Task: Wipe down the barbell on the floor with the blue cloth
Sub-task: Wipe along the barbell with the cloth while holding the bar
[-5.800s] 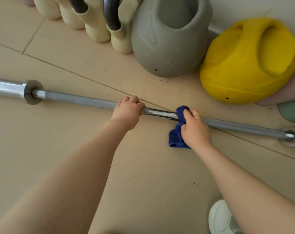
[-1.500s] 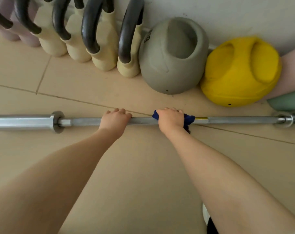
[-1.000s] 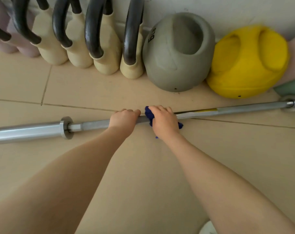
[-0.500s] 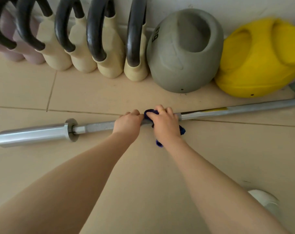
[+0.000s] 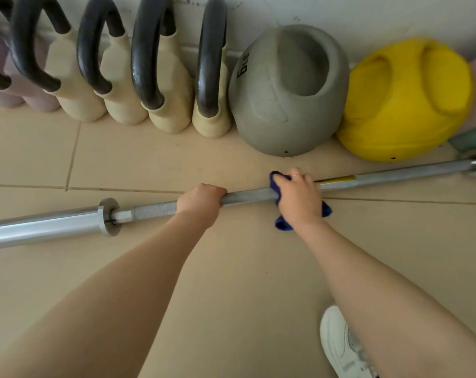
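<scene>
- Nearest the camera, well short of the barbell point(image 5: 247, 197), a white shoe point(image 5: 340, 347) stands on the tan floor point(image 5: 231, 296), and two bare forearms reach forward to the bar.
- The barbell lies flat on the floor, slanting from its thick chrome sleeve point(image 5: 43, 227) on the left up toward its far end on the right.
- The left hand point(image 5: 200, 204) curls tight round the knurled shaft, just right of the collar point(image 5: 110, 216). It looks like a steadying hold.
- The right hand point(image 5: 298, 199) clamps the blue cloth point(image 5: 279, 190) round the shaft, a little further right along it. Cloth ends poke out above the fingers and below the wrist.
- The bar is steel, so probably heavy and rigid. It would likely roll rather than lift, which makes the pinning hand useful.
- The knurled stretch should give good grip and may drag on the cloth. The smooth sleeve is likely slicker.
- The cloth is soft and light, and best wrapped round the shaft.
- Beyond the barbell, a row of cream kettlebells point(image 5: 122, 99), a grey kettlebell point(image 5: 285, 105) and a yellow kettlebell point(image 5: 405, 105) stand against the wall.
</scene>
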The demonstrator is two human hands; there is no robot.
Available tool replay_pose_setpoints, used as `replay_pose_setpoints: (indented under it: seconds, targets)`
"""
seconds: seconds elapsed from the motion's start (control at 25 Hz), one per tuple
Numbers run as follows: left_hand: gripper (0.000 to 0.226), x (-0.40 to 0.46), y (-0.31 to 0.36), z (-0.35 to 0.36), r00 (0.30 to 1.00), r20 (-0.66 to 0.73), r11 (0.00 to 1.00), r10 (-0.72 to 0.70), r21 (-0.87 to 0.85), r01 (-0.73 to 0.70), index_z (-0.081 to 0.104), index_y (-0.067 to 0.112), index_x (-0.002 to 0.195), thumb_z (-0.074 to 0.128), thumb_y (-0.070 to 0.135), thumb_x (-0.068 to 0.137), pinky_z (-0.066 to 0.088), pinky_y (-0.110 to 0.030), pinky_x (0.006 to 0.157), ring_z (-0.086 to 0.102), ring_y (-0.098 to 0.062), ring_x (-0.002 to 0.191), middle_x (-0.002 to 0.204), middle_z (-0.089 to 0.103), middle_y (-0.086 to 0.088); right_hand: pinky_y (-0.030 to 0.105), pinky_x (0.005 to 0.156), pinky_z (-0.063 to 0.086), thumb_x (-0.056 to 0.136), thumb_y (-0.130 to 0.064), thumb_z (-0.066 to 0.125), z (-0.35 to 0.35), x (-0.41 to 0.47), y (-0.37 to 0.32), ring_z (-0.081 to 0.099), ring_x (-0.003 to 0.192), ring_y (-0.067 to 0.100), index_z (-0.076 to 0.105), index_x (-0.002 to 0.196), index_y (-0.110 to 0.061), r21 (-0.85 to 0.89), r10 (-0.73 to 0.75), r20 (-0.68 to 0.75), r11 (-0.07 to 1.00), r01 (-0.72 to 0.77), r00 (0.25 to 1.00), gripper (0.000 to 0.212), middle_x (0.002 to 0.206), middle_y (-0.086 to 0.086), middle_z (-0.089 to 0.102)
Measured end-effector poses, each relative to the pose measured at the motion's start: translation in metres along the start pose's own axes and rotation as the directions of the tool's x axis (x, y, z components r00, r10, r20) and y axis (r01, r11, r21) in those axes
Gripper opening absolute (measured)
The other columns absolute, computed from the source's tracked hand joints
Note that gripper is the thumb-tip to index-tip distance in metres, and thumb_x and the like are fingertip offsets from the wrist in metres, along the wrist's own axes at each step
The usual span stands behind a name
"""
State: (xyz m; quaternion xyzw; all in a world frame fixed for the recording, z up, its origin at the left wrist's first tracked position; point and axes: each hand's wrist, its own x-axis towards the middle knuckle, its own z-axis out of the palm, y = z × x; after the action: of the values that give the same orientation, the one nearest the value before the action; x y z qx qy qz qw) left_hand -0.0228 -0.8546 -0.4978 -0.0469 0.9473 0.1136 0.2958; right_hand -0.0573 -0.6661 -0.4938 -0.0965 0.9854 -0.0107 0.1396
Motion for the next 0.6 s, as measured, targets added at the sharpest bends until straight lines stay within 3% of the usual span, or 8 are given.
replay_pose_setpoints:
  seconds: [0.08,0.12,0.2,0.28,0.32,0.48,0.52,0.6]
  targets:
    - [0.034,-0.001,0.0,0.001,1.0,-0.011,1.0,-0.006,-0.016,0.006,0.057,0.023,0.114,0.044,0.003,0.09,0.042,-0.031,0.067,0.061,-0.031,0.101,0.111,0.063,-0.008,0.041,0.08,0.044,0.084,-0.003,0.048,-0.001,0.004,0.005,0.049,0.097,0.036,0.056,0.107,-0.017,0.044,0.201,-0.009,0.979,-0.201,0.979,0.028,0.116,0.015,0.047]
    - [0.033,-0.001,0.0,0.001,1.0,-0.014,1.0,-0.009,-0.012,0.009,0.057,0.023,0.114,0.044,0.003,0.09,0.042,-0.031,0.067,0.061,-0.031,0.101,0.111,0.063,-0.008,0.041,0.078,0.046,0.081,0.0,0.046,0.0,0.001,-0.009,0.05,0.094,0.036,0.056,0.105,-0.017,0.132,0.175,0.016,0.976,-0.175,0.984,0.031,0.115,0.015,0.046]
    - [0.035,-0.003,0.003,-0.005,1.0,-0.002,1.0,-0.024,-0.013,0.024,0.057,0.024,0.115,0.044,0.003,0.09,0.043,-0.032,0.069,0.06,-0.031,0.103,0.113,0.062,-0.008,0.039,0.073,0.048,0.076,0.004,0.047,0.001,-0.014,-0.048,0.051,0.09,0.036,0.057,0.106,-0.018,0.248,-0.07,0.055,0.967,0.054,0.996,0.038,0.115,0.013,0.043]
    - [0.038,-0.006,0.005,-0.008,0.999,0.018,0.999,-0.044,0.002,0.043,0.055,0.024,0.119,0.044,0.002,0.09,0.044,-0.032,0.071,0.06,-0.03,0.105,0.115,0.061,-0.008,0.037,0.074,0.043,0.078,0.0,0.051,0.002,-0.023,-0.059,0.051,0.094,0.034,0.055,0.113,-0.018,0.178,-0.273,0.064,0.95,0.258,0.96,0.04,0.116,0.011,0.043]
    - [0.038,-0.006,0.005,-0.006,0.999,0.015,0.999,-0.041,0.003,0.041,0.055,0.023,0.118,0.044,0.001,0.089,0.043,-0.032,0.07,0.061,-0.03,0.104,0.114,0.061,-0.008,0.038,0.075,0.041,0.081,-0.002,0.05,-0.003,-0.018,-0.049,0.05,0.097,0.034,0.055,0.114,-0.017,0.102,-0.286,0.038,0.954,0.281,0.957,0.036,0.117,0.011,0.044]
    - [0.034,-0.006,0.001,0.0,0.999,-0.025,0.998,-0.04,-0.049,0.039,0.056,0.024,0.118,0.043,0.005,0.093,0.043,-0.033,0.067,0.061,-0.03,0.1,0.112,0.062,-0.006,0.04,0.082,0.044,0.087,-0.003,0.048,-0.011,-0.002,0.013,0.049,0.103,0.035,0.055,0.11,-0.011,-0.025,0.167,-0.019,0.986,-0.167,0.986,0.026,0.12,0.017,0.048]
    - [0.033,-0.007,0.001,-0.001,0.999,-0.025,0.998,-0.038,-0.056,0.037,0.055,0.024,0.119,0.043,0.007,0.094,0.044,-0.034,0.07,0.06,-0.03,0.101,0.114,0.062,-0.006,0.04,0.08,0.046,0.086,-0.003,0.047,-0.007,-0.002,0.007,0.05,0.102,0.036,0.055,0.108,-0.012,0.035,0.2,0.013,0.979,-0.2,0.98,0.026,0.12,0.017,0.047]
    - [0.033,-0.013,0.006,-0.005,0.999,-0.011,0.998,-0.039,-0.057,0.039,0.054,0.024,0.124,0.043,0.011,0.095,0.047,-0.035,0.077,0.06,-0.03,0.106,0.118,0.061,-0.007,0.039,0.075,0.047,0.084,-0.003,0.045,0.0,-0.01,-0.035,0.054,0.097,0.037,0.055,0.105,-0.016,0.213,0.087,0.085,0.972,-0.104,0.993,0.027,0.118,0.015,0.045]
